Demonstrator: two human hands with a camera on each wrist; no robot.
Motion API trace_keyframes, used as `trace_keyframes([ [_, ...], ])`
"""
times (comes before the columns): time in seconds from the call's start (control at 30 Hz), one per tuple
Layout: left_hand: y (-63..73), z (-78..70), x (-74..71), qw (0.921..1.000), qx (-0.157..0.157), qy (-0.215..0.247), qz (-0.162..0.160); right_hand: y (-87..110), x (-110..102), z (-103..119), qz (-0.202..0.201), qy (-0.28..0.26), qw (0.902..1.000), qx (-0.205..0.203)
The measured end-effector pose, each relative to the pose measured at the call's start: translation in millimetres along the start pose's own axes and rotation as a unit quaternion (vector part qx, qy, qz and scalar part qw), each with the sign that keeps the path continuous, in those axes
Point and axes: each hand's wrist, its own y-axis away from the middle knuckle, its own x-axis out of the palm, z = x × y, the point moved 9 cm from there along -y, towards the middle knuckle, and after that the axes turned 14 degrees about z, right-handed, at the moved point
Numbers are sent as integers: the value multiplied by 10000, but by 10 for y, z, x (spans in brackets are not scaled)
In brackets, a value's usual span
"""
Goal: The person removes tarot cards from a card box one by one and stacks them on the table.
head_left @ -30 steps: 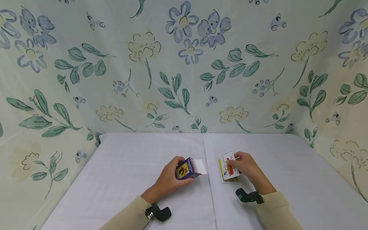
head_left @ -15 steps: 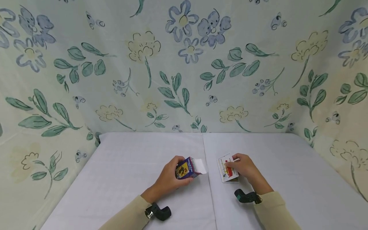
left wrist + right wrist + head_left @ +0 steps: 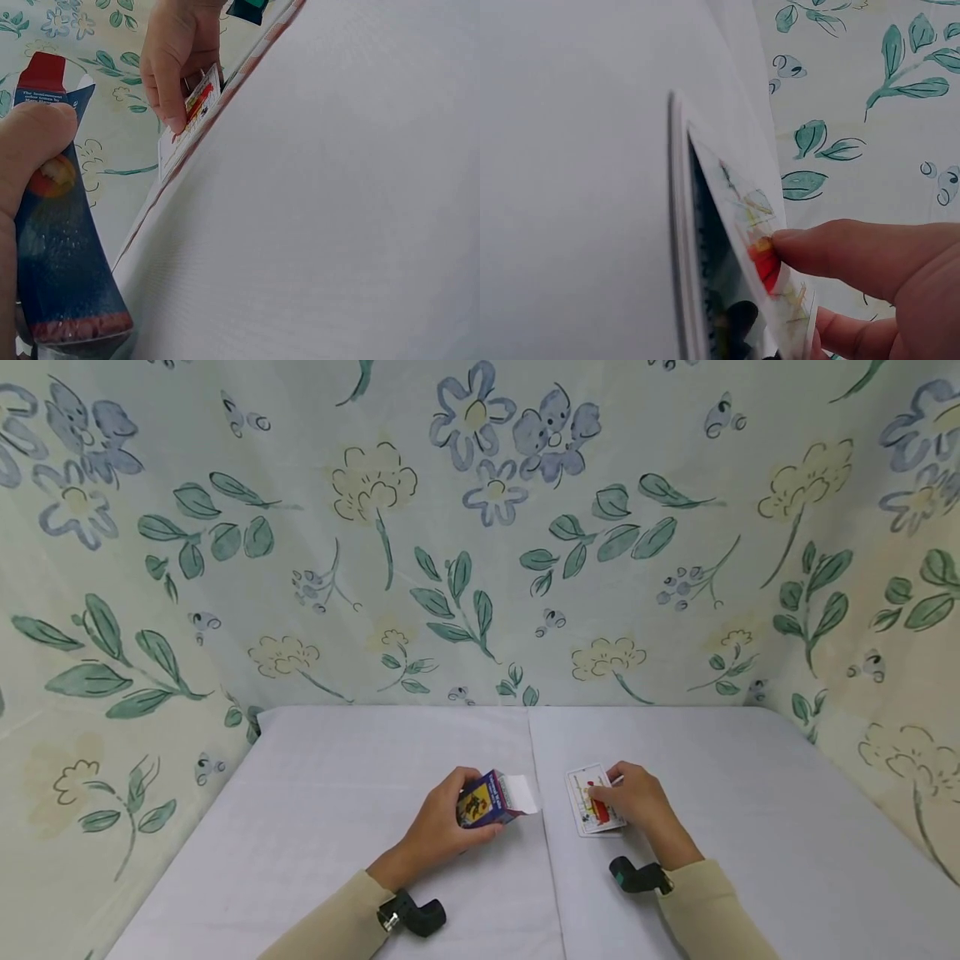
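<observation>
My left hand (image 3: 438, 822) grips a small blue card box (image 3: 480, 803) with a colored picture on its front. Its white end flap (image 3: 521, 793) hangs open toward the right; in the left wrist view my thumb (image 3: 45, 124) lies across the box near its red flap (image 3: 43, 73). To the right, my right hand (image 3: 641, 793) pinches a white playing card (image 3: 581, 785) with a red drawing, thumb on its face. The right wrist view shows this card (image 3: 739, 195) slanting over a low stack of cards (image 3: 681, 225), one edge close to the stack and the other raised.
A white cloth (image 3: 360, 752) with a seam down its middle covers the table. Floral fabric (image 3: 480, 568) rises behind the table and along both sides. Dark wrist cameras (image 3: 416, 917) sit on both forearms.
My right hand has lowered the card toward the stack and slightly nearer, so it now covers the yellow-edged card seen before. My left hand and the box have stayed in place.
</observation>
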Motion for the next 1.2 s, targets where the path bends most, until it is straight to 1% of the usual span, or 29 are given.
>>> trace_keyframes([
  [0.13, -3, 4, 3, 10000, -31, -23, 24, 8, 3, -9, 15, 118, 9999, 98],
  [0.37, 36, -7, -50, 10000, -54, 1, 0, -4, 50, 21, -7, 261, 9995, 153],
  [0.53, 27, -6, -21, 9999, -68, 36, 82, 36, 45, 12, 1, 292, 9993, 248],
  [0.7, 9, -5, 17, 9999, 2, 79, 106, 68, 30, -13, -44, 344, 9989, 302],
  [0.9, 32, 23, 72, 9997, -77, 73, 206, 93, 45, -41, -24, 374, 9986, 364],
  [1.03, 38, 12, 52, 9998, -11, 127, 156, 87, 51, -31, -61, 399, 9986, 328],
  [1.2, 15, -17, 7, 9999, 115, 90, 44, 73, 40, -17, -113, 449, 9984, 335],
])
